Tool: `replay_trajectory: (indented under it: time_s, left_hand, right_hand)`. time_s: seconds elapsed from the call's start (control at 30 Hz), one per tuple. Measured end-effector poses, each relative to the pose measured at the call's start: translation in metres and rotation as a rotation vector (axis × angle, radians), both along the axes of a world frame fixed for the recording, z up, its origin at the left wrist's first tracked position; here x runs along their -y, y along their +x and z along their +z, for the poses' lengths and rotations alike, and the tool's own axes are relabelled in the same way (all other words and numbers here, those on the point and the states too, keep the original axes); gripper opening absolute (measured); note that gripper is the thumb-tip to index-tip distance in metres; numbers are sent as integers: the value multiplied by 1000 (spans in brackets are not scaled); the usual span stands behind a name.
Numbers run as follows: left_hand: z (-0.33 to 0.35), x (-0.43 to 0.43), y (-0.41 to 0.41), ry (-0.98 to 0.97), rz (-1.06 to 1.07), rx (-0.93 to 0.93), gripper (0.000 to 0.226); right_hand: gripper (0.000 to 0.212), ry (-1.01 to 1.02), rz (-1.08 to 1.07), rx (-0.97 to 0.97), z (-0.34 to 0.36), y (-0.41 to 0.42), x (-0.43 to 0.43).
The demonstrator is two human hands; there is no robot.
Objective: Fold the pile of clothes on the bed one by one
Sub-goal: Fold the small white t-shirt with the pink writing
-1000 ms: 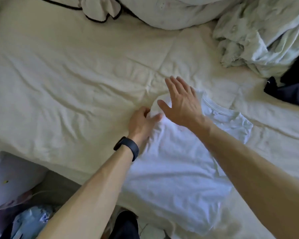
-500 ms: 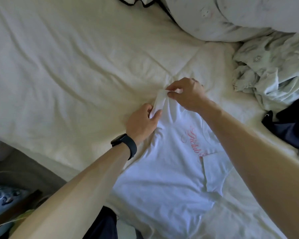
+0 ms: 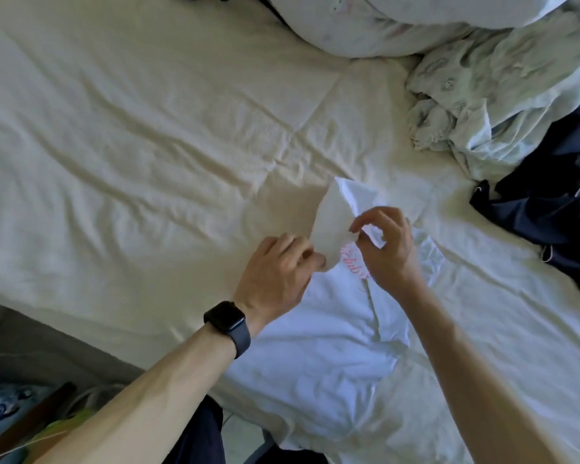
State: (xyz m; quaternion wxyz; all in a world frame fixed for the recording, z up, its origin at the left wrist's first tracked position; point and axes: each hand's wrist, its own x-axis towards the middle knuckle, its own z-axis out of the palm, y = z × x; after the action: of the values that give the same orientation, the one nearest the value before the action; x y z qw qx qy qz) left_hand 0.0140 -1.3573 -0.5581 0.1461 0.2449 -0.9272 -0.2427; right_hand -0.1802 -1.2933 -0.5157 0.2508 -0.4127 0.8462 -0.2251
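Observation:
A white T-shirt (image 3: pixel 315 360) with pink lettering lies on the cream bed sheet (image 3: pixel 131 155) near the bed's front edge. Its upper left part, a sleeve, is lifted off the sheet. My left hand (image 3: pixel 275 276), with a dark watch on the wrist, pinches the lower edge of that raised fabric. My right hand (image 3: pixel 387 244) pinches the fabric just to the right, above the lettering. A crumpled pale green garment (image 3: pixel 482 105) and a dark navy garment (image 3: pixel 549 209) lie in a pile at the right.
White pillows or bedding (image 3: pixel 399 21) lie along the back of the bed. At the lower left the bed edge drops to the floor, where a patterned blue item (image 3: pixel 4 406) sits. The left half of the sheet is wrinkled bare fabric.
My right hand went from lying flat on the shirt to pinching it. Both hands have lifted the sleeve area up and the pink lettering has come into view.

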Motion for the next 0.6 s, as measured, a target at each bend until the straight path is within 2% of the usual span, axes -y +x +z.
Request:
replay_trajectory:
  time_s: [0.07,0.13,0.23,0.33,0.43,0.6]
  left_hand:
    - [0,-18,5,23,-205,98,26]
    - [-3,-30,10,28,-280,126,41]
    - [-11,-29,7,140,20,166,52]
    - [-19,-19,-4,191,215,319,48]
    - [-25,-5,-12,231,174,353,36]
    - [-25,18,-1,512,283,297,22]
  right_hand:
    - [25,289,-50,19,-4,-3,-45]
    - [31,368,-164,70,-9,-6,-66]
    - [43,225,-259,92,-20,-8,-46]
    - [58,309,-251,165,-40,-16,-9]
    - [40,334,-282,226,-52,-22,22]
    - [12,172,-436,476,-64,-29,46]
